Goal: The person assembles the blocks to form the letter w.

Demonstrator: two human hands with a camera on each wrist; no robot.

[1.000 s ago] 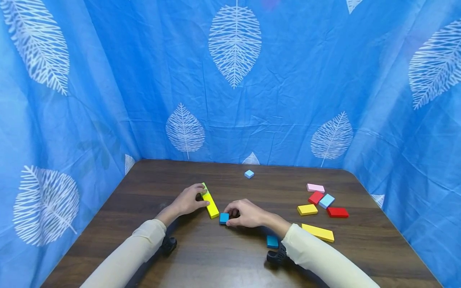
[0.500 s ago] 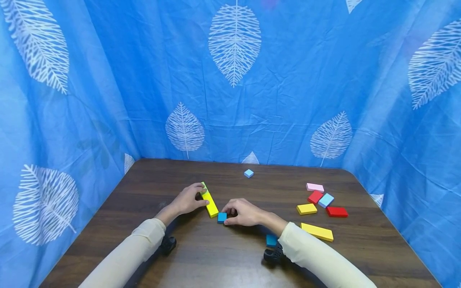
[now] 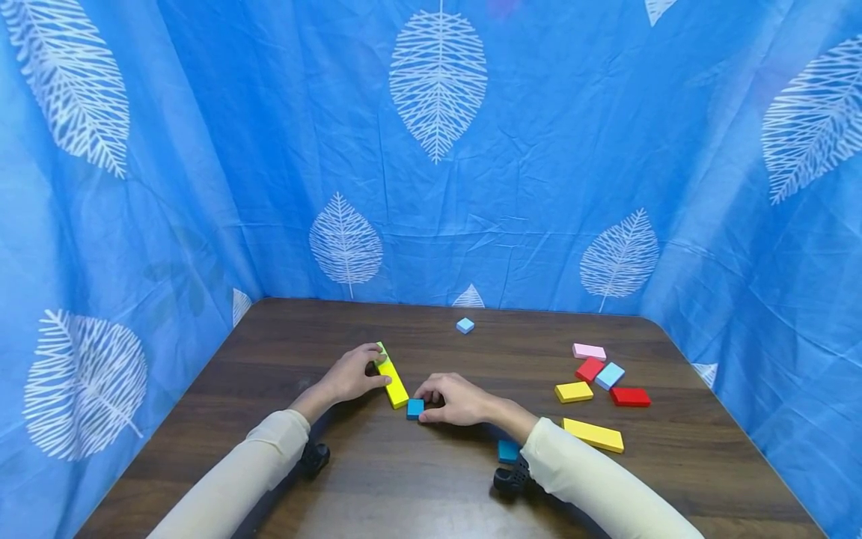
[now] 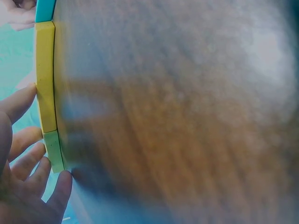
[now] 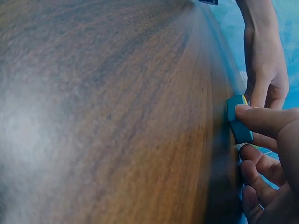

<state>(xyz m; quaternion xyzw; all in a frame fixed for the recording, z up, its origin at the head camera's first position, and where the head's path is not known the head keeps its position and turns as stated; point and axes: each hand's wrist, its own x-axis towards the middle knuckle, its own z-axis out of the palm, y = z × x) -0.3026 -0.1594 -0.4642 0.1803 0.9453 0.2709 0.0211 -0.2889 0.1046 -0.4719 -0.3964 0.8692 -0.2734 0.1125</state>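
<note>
Two hands work at the middle of the table (image 3: 431, 479). The left hand (image 3: 350, 376) holds the long yellow bar (image 3: 393, 382), with its fingers curled along the bar's left side and the thumb near the lower part; in the left wrist view the fingertips (image 4: 21, 100) touch the bar's edge. The right hand (image 3: 454, 398) pinches the small teal block (image 3: 415, 408) between thumb and forefinger, fingers narrow around it.

Compared with one second ago, the teal block has moved a little to the left, and it now lies against the near end of the yellow bar, touching it or almost so. Since half a second ago almost nothing has changed; both hands stay in place. I judge that the block has reached its place at the bar's end, and the hands are only making the joint straight.

Another teal block (image 3: 508, 451) lies near the right sleeve, and other blocks lie well apart on the right.
</note>
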